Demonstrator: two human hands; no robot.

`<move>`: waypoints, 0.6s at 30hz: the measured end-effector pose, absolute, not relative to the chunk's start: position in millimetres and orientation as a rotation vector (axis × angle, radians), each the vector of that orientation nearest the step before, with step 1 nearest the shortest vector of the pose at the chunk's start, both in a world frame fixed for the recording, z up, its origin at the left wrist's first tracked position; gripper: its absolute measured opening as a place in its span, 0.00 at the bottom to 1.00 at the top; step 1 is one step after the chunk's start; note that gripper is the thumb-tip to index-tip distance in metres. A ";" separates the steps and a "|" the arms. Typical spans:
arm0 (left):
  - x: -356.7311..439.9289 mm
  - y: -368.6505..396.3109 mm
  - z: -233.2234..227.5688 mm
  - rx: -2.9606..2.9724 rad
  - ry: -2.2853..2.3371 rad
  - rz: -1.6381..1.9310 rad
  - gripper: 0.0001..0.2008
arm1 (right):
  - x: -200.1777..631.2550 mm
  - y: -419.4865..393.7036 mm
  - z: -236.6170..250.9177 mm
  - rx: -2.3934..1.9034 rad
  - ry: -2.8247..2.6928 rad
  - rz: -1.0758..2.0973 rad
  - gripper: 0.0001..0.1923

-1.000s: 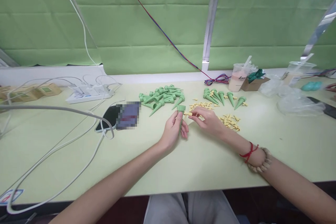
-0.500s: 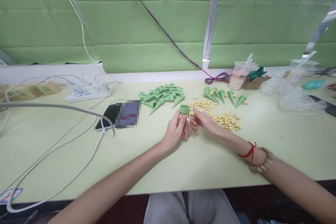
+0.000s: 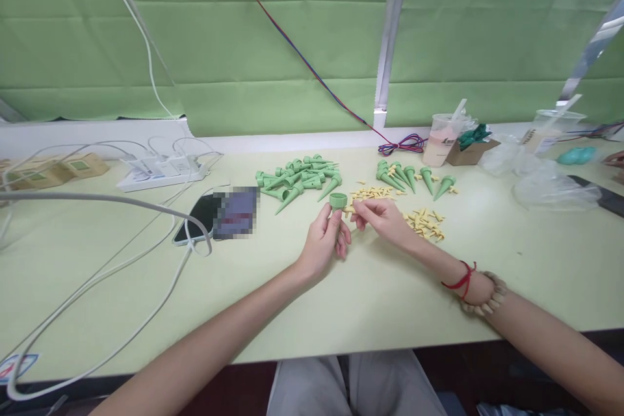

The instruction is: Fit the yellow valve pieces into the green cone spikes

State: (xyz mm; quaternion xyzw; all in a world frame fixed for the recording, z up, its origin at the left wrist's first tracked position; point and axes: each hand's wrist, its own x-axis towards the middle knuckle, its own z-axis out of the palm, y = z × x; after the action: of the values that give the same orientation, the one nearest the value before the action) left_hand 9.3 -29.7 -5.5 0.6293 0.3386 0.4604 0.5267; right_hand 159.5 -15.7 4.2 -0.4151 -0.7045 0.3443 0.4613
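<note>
My left hand point(image 3: 319, 244) is closed around a green plastic watering spike point(image 3: 338, 201), its wide ribbed open cap facing up and its lower part hidden by the fingers. A small yellow plastic valve point(image 3: 349, 209) sticks out sideways from the spike, just under the cap. My right hand point(image 3: 383, 222) pinches the outer end of this valve between thumb and fingers. Just behind and beside the right hand lie loose yellow valves point(image 3: 425, 224). A pile of green spikes point(image 3: 302, 177) is beyond the left hand; several more spikes point(image 3: 410, 177), some with yellow pieces near them, lie at the back right.
Phones point(image 3: 197, 218) and white cables point(image 3: 141, 253) lie to the left, with a power strip point(image 3: 160, 172) behind. At the back right stand a drink cup point(image 3: 440, 142), a small cardboard box point(image 3: 470, 153) and clear plastic bags point(image 3: 550, 185). Part of another person's hand point(image 3: 615, 160) shows at the right edge.
The right fingers have shifted their grip on the yellow valve, and more of it shows beside the spike. The left hand keeps hold of the spike. The whole view has moved slightly.
</note>
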 end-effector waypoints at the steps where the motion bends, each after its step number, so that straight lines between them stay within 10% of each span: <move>1: 9.9 -30.0 -5.1 1.489 0.808 1.094 0.14 | 160.1 -15.3 4.6 -1.031 -1.744 0.884 0.26; 18: 11.8 -30.2 -3.2 1.372 0.810 1.126 0.15 | 162.2 -12.4 4.9 -1.022 -1.741 0.719 0.15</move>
State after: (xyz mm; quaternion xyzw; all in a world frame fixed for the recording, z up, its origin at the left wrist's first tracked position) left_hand 11.8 -30.2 -3.2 0.5823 0.3437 0.4780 0.5607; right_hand 162.2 -12.4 4.9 -0.4186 -0.7131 0.2947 0.4790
